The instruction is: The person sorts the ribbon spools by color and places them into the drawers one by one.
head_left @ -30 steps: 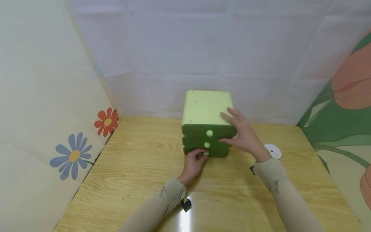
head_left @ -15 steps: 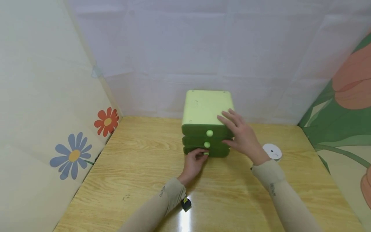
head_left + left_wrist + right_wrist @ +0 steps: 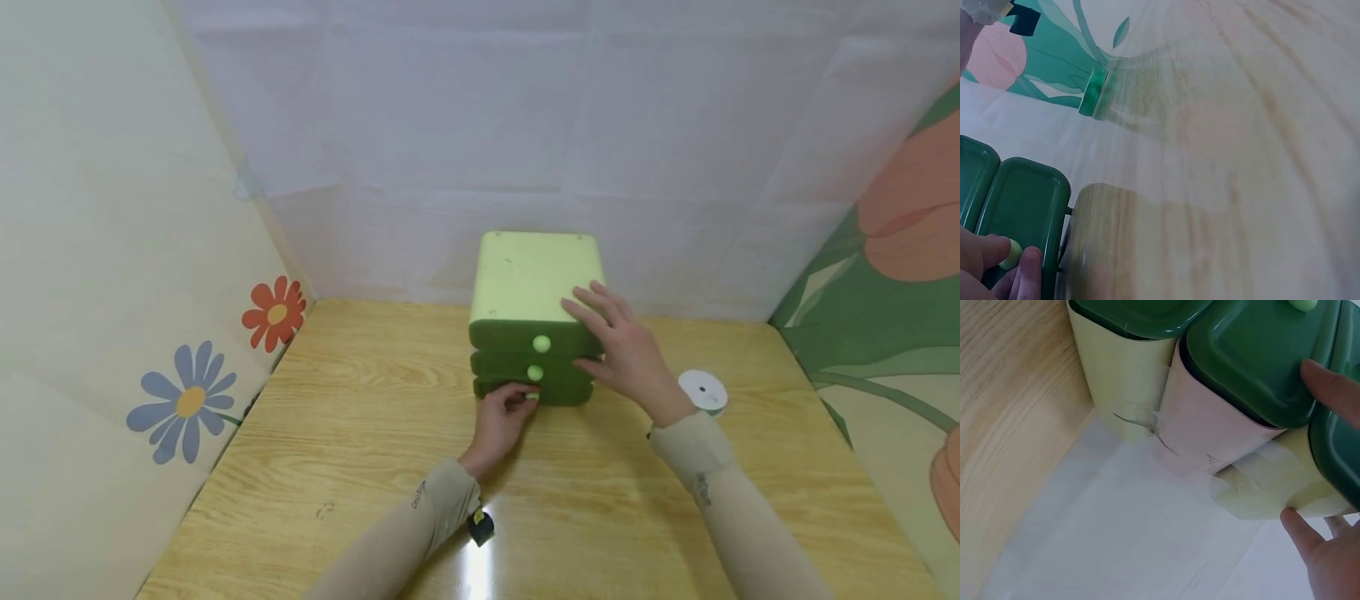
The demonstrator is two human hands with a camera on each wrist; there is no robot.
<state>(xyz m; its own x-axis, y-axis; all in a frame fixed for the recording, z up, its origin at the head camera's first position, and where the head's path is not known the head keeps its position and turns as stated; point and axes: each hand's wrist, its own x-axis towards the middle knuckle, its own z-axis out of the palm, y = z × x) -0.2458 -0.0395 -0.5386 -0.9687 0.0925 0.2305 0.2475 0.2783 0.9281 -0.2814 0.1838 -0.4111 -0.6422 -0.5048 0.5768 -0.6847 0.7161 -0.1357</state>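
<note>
A small three-drawer cabinet point(image 3: 538, 275) with a light green top and dark green drawer fronts stands against the back wall. Each front carries a pale green round knob. At the lowest drawer point(image 3: 566, 392), my left hand point(image 3: 501, 425) pinches its knob point(image 3: 1012, 255) between thumb and fingers. My right hand point(image 3: 633, 358) steadies the cabinet's right side, fingers spread and fairly straight on the upper edge. Its thumb point(image 3: 1332, 390) presses the middle drawer front in the right wrist view. All three drawers look pushed in. There the cabinet's side shows yellow and pink panels with clear tape.
Right of the cabinet, a round spool point(image 3: 702, 390) with a white top and green side lies on the wood-grain table point(image 3: 360, 433). A white sheet point(image 3: 420, 125) hangs behind; flower-printed sheets border the left and right. Dark wrist straps show at both cuffs.
My right hand has shifted slightly left, its fingers lying further onto the cabinet's top edge. My left hand stays on the lowest knob, and the drawers have not moved.
</note>
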